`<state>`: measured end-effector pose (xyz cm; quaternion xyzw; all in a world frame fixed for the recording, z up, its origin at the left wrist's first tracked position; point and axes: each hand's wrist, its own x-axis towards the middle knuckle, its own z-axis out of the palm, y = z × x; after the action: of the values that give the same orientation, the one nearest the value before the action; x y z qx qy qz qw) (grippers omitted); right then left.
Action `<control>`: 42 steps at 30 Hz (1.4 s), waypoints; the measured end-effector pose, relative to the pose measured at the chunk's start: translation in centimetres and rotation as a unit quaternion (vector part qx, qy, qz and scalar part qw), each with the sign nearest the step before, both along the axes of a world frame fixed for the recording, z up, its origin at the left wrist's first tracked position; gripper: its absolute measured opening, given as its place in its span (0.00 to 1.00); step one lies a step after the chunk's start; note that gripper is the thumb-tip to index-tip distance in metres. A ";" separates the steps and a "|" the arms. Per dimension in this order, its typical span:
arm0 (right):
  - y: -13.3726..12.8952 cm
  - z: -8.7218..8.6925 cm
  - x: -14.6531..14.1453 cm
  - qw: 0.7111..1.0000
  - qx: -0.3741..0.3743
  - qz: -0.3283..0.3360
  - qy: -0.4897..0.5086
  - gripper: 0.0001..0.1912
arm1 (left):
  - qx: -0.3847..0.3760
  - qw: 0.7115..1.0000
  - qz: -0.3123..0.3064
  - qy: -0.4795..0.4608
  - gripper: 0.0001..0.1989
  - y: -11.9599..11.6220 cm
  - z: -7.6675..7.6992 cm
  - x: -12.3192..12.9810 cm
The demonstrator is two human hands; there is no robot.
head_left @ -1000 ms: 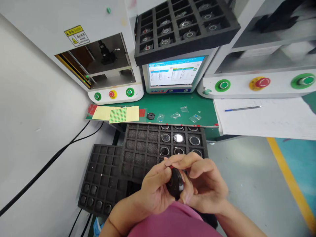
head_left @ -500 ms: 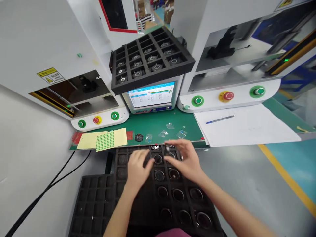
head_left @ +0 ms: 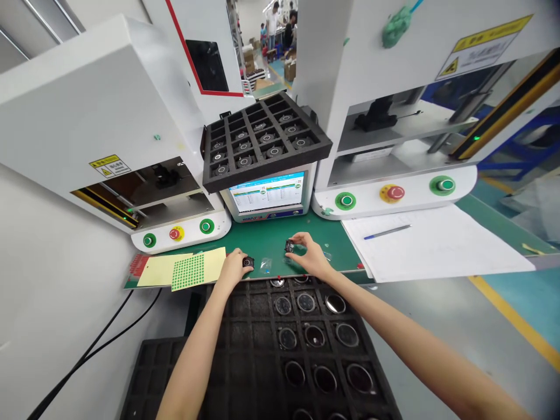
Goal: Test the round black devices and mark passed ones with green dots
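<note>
Arms outstretched, the right hand pinches a watch part; the left hand, grip unclear, touches a second part.

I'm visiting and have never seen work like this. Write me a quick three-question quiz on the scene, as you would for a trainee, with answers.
1. True or false: the right hand holds a round black part over the green bench.
2. Which item lies on the white paper?
a) scissors
b) a pen
c) a cup
3. Fill in the blank: the sheet of green dots lies nearer the person's ____ hand.

Key:
1. True.
2. b.
3. Left: the left hand is just beside the sheets.
</note>
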<state>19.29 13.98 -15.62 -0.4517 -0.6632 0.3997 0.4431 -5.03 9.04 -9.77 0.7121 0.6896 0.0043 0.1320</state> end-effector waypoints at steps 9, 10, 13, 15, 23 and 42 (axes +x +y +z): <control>0.4 2.3 -0.2 0.999 0.029 0.006 -0.017 0.22 | 0.008 0.999 0.010 0.043 0.13 -1.4 -0.2 0.8; -0.1 2.7 -0.1 0.999 0.036 0.006 -0.018 0.21 | 0.015 0.999 0.013 0.048 0.13 -1.7 -0.2 0.8; -1.9 3.1 0.5 0.998 0.049 0.007 -0.026 0.20 | 0.026 0.998 0.026 0.055 0.15 -2.3 -0.2 0.9; -3.0 3.1 1.2 0.998 0.051 0.009 -0.037 0.20 | 0.026 0.998 0.031 0.054 0.14 -2.5 -0.2 1.0; -3.5 4.8 3.9 0.992 0.066 0.014 -0.109 0.20 | 0.014 0.998 0.045 0.037 0.15 -2.9 1.1 2.0; 6.5 4.5 -1.5 0.919 0.079 0.166 -0.350 0.17 | 0.067 0.924 0.085 -0.367 0.14 6.5 -2.2 2.5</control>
<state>17.79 20.52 -11.13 -0.4099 -0.8706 0.2307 0.1446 -2.57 15.52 -12.02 0.6064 0.6492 0.3229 0.3264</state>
